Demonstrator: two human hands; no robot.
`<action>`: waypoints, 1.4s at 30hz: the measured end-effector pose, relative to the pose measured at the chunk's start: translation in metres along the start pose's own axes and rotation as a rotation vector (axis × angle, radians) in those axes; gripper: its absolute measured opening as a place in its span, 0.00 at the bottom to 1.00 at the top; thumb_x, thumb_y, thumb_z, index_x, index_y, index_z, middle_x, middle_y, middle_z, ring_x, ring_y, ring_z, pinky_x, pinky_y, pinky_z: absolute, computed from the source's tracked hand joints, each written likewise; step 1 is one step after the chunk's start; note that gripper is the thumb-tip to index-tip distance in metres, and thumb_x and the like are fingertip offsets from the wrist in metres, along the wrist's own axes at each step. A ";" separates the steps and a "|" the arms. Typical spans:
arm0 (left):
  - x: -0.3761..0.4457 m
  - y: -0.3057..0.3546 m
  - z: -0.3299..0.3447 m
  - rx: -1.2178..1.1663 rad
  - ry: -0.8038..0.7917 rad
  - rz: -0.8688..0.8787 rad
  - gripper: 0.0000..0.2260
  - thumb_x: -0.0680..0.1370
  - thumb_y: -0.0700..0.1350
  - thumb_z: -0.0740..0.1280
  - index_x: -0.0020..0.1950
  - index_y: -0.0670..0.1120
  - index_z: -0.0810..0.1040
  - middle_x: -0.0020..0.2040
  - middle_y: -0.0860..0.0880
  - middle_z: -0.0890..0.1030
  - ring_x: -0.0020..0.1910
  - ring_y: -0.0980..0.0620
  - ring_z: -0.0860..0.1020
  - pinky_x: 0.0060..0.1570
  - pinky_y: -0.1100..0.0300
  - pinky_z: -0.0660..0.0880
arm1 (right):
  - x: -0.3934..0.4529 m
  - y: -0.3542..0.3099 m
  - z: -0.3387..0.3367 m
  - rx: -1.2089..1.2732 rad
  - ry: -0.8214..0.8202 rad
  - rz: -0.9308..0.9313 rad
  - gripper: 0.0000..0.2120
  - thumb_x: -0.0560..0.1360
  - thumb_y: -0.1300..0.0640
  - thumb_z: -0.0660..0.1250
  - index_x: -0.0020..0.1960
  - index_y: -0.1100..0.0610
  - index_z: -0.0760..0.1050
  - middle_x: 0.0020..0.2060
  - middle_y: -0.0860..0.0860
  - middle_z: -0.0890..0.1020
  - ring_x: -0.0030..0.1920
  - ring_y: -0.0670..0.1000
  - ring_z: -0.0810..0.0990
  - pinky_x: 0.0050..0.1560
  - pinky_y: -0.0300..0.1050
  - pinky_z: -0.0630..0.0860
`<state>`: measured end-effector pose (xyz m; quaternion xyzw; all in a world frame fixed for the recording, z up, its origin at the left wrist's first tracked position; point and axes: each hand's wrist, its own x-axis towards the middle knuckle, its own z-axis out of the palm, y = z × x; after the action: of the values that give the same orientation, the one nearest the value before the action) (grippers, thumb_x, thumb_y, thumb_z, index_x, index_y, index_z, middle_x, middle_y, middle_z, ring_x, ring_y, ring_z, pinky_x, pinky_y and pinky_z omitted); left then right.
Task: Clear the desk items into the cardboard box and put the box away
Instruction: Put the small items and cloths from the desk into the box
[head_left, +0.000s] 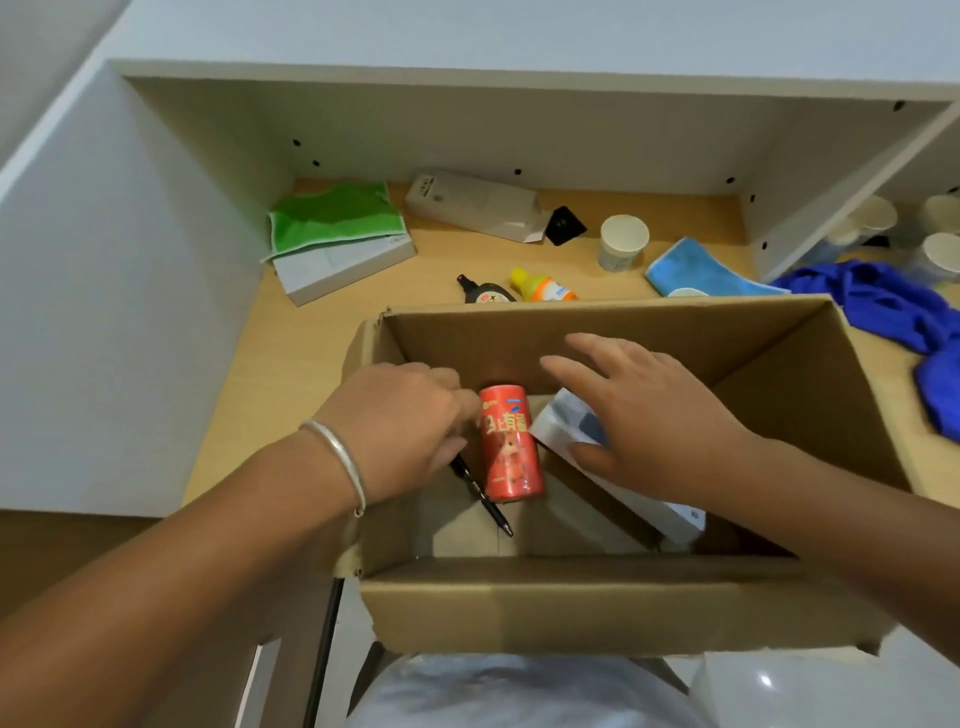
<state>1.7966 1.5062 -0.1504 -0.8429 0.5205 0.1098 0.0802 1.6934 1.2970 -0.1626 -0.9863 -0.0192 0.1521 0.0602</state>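
Now both hands are reaching into the cardboard box (597, 603).
Left hand (400, 426), fingers curled, is touching one red can (510, 449) and one pen (483, 493); right hand (639, 410) is resting spread on one white carton (566, 426).

Both your hands are down inside the cardboard box (597, 603).

Your left hand (400, 426), with a silver bangle (340, 460) on its wrist, reaches in over the box's left wall, fingers curled together toward the middle; whether they pinch anything is hidden. Your right hand (639, 410) comes in from the box's right side, palm down, fingers straight and spread, thumb low. Both forearms are bare.
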 end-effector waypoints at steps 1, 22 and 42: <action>-0.002 -0.006 -0.004 -0.039 0.047 -0.018 0.12 0.79 0.56 0.57 0.62 0.59 0.72 0.54 0.55 0.75 0.51 0.53 0.76 0.39 0.59 0.68 | 0.004 -0.003 -0.004 0.003 0.007 -0.008 0.38 0.75 0.37 0.63 0.77 0.43 0.47 0.78 0.49 0.52 0.76 0.52 0.53 0.72 0.50 0.56; 0.102 -0.249 0.099 -0.276 0.169 -0.524 0.33 0.71 0.58 0.70 0.74 0.51 0.64 0.72 0.42 0.67 0.71 0.41 0.65 0.67 0.44 0.65 | 0.271 -0.010 -0.047 0.043 0.038 0.060 0.36 0.73 0.44 0.69 0.76 0.46 0.57 0.72 0.52 0.65 0.67 0.55 0.69 0.60 0.52 0.73; 0.171 -0.343 0.143 -0.608 0.299 -0.853 0.11 0.78 0.51 0.64 0.53 0.46 0.80 0.50 0.40 0.82 0.49 0.37 0.78 0.45 0.53 0.72 | 0.412 -0.024 0.036 0.121 0.067 -0.022 0.42 0.68 0.44 0.72 0.75 0.51 0.56 0.70 0.56 0.66 0.65 0.59 0.69 0.61 0.55 0.71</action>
<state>2.1635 1.5474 -0.3265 -0.9710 0.0830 0.0919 -0.2044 2.0745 1.3475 -0.3165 -0.9852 -0.0187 0.1190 0.1218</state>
